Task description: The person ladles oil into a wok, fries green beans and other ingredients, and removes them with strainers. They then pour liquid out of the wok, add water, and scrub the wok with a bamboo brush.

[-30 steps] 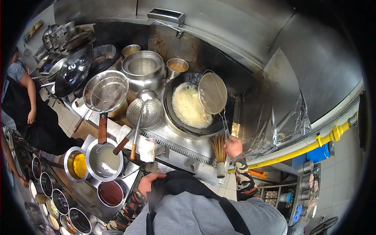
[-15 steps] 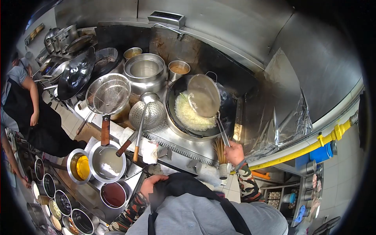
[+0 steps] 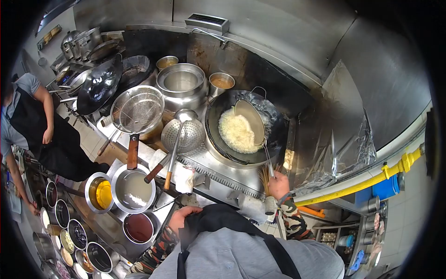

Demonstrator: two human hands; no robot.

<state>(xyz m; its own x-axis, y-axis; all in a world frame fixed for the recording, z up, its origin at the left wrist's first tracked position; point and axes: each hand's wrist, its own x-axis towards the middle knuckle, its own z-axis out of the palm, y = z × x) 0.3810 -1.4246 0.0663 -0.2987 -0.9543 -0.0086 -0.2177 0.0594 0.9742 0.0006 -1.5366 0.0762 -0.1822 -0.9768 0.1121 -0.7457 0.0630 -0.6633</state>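
My right hand (image 3: 278, 186) is closed around the metal handle of a fine-mesh strainer (image 3: 248, 116). The strainer's bowl is tilted steeply inside a black wok (image 3: 213, 135), its lower edge against pale yellow, frothy food (image 3: 238, 132). What kind of food it is I cannot make out. Just below the right hand, a bamboo wok brush (image 3: 269, 204) stands at the stove's front edge. My left hand (image 3: 183, 218) rests low against the black apron at my waist, away from the cookware. Its fingers are partly hidden by the apron, and nothing shows in it.
Left of the wok lie a perforated skimmer (image 3: 179, 142) with a ladle (image 3: 186, 116) over it, and a mesh strainer (image 3: 139, 107). Behind stands a steel pot (image 3: 181, 95). Bowls of oil (image 3: 100, 193) and red sauce (image 3: 138, 228) sit leftward. A co-worker (image 3: 46, 125) stands far left.
The strainer's bowl has turned more edge-on and dipped lower into the wok, uncovering more of the pale food. My right hand keeps its grip. The whole view has shifted slightly.
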